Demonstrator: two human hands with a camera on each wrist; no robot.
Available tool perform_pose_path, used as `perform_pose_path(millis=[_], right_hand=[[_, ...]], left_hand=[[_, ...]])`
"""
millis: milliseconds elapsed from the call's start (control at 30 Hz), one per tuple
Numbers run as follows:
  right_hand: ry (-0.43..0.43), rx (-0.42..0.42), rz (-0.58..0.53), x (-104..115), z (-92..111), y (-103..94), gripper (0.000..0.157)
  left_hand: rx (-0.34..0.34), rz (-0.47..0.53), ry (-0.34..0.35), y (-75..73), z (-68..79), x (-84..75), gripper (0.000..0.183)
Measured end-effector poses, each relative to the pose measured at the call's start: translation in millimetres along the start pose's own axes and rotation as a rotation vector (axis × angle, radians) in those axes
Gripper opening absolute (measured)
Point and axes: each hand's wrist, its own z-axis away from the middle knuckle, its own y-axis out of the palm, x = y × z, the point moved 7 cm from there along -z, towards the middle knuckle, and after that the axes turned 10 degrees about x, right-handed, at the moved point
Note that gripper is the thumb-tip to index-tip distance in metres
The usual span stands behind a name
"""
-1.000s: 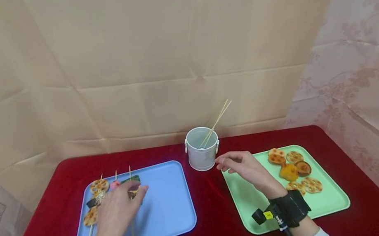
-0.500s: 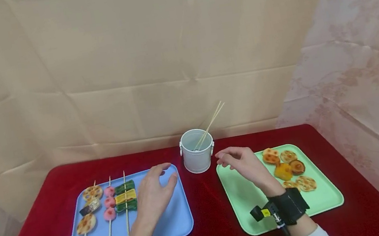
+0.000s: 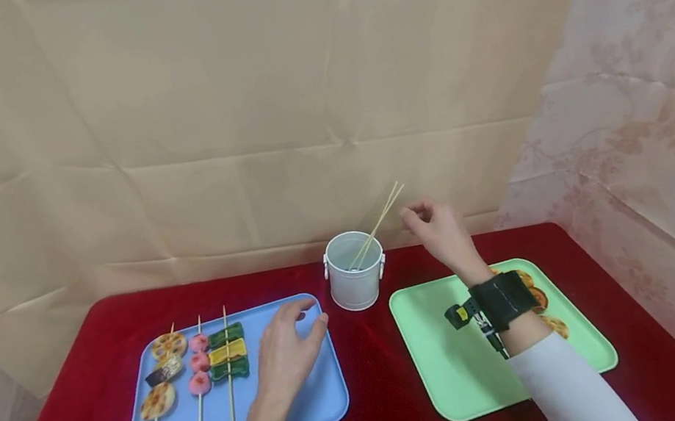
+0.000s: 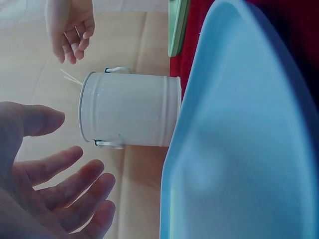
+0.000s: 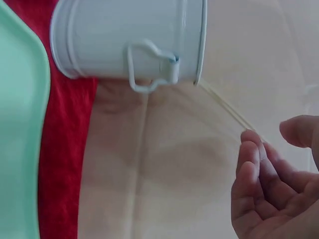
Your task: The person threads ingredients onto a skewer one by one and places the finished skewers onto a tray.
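My right hand hovers just right of two thin bamboo skewers that lean out of a small white bucket. In the right wrist view its thumb stands apart from the bent fingers, and nothing is seen held. My left hand hangs over the right part of the blue tray, thumb and fingers apart and holding nothing. To its left on that tray lie three loaded skewers: one with green and yellow pieces, one with pink pieces, and one with lotus root slices.
A green tray stands at the right with several food pieces, including a lotus root slice, partly hidden behind my right arm. Red cloth covers the table. A beige curtain hangs close behind the bucket.
My left hand has moved right, away from the loaded skewers, then stayed over the blue tray. My right hand has risen and gone forward from the green tray's edge toward the skewers in the bucket.
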Motion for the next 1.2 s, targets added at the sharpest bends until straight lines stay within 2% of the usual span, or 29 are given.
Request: perform_pose_path(millis=[200,367,533,633,900,1200], right_hand=[[0.057,-0.027,-0.001,-2.5,-21.0,-1.9,0.043],[0.081,-0.078,0.024,-4.5,-28.5,-4.7,0.04],[0.069,-0.089,-0.074,-5.3,-27.0,-8.5,0.034],[0.038,-0.11,-0.134,-2.3,-23.5,-14.2,0.033],[-0.022,-0.242,-0.222,7.0,-5.3,-41.3,0.037],[-0.039,-0.391,-0.318,6.6,31.5,-65.2,0.034]], left_hand=[[-0.006,0.004,-0.002,1.8,0.1,2.2,0.038],[-0.005,0.003,0.003,4.4,-1.0,1.8,0.038],[0.004,0.018,0.004,5.4,-1.4,0.3,0.038],[0.005,0.012,0.003,4.8,-2.1,-0.4,0.038],[0.014,-0.015,-0.015,3.8,-4.2,2.4,0.038],[0.001,-0.051,0.011,2.1,-8.6,-1.0,0.038]])
